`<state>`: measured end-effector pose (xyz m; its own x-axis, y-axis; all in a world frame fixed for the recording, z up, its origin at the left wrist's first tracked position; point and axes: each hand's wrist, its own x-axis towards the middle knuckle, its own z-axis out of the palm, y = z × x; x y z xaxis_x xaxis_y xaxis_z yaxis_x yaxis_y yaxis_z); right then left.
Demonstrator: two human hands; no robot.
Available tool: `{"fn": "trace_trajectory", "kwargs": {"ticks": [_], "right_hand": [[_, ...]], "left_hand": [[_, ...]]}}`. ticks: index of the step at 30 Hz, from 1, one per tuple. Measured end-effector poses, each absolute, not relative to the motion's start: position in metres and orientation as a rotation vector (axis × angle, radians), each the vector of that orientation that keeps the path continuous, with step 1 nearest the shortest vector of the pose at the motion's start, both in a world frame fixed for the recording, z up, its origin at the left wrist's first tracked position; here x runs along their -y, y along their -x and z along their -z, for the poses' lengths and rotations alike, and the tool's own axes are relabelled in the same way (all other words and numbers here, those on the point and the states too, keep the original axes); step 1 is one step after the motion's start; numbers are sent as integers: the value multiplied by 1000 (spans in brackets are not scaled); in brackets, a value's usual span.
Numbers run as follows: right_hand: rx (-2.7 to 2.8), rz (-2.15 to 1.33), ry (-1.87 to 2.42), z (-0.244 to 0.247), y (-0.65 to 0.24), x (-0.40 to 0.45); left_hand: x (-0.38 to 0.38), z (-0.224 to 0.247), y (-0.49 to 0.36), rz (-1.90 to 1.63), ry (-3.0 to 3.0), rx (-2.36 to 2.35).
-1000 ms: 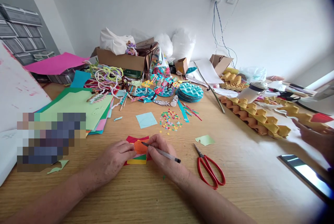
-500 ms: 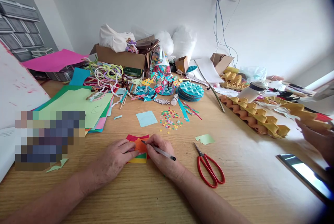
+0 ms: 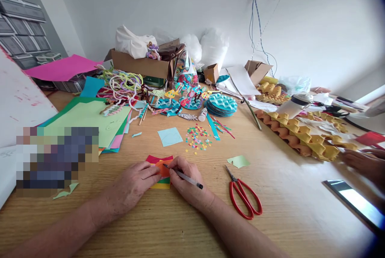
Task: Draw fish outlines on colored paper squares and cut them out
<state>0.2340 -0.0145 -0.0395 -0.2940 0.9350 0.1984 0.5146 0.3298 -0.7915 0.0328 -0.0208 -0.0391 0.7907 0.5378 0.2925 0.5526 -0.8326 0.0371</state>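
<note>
At the near middle of the table, a small piece of orange paper (image 3: 165,168) lies over a stack of coloured paper pieces (image 3: 163,184) in red, yellow and green. My left hand (image 3: 132,184) rests at its left side, thumb and fingers together, holding the orange paper. Between the fingers of my right hand (image 3: 190,182) is a pen (image 3: 188,178) with a clear barrel and black end; its tip touches or nearly touches the orange paper. Scissors with red handles (image 3: 245,198) lie to the right, beside a pale green paper scrap (image 3: 239,161).
Beyond my hands are a light blue paper square (image 3: 170,136), scattered paper dots (image 3: 198,138) and stacked blue wavy discs (image 3: 221,105). Coloured sheets (image 3: 87,117) lie left. Egg trays (image 3: 297,138), a phone (image 3: 357,202) and another person's hand (image 3: 365,166) are at the right.
The view has shifted slightly. My two hands keep almost the same pose over the orange paper. The other person's hand at the right has moved lower, beside the egg tray.
</note>
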Motion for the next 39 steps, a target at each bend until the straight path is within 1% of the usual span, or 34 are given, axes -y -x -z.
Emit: {"fn": "trace_trajectory", "kwargs": {"ticks": [22, 39], "right_hand": [[1984, -771, 1256, 40, -235, 15], [1963, -916, 1272, 33, -237, 20]], "left_hand": [[21, 41, -33, 506, 2897, 865], [21, 47, -30, 537, 2888, 910]]}}
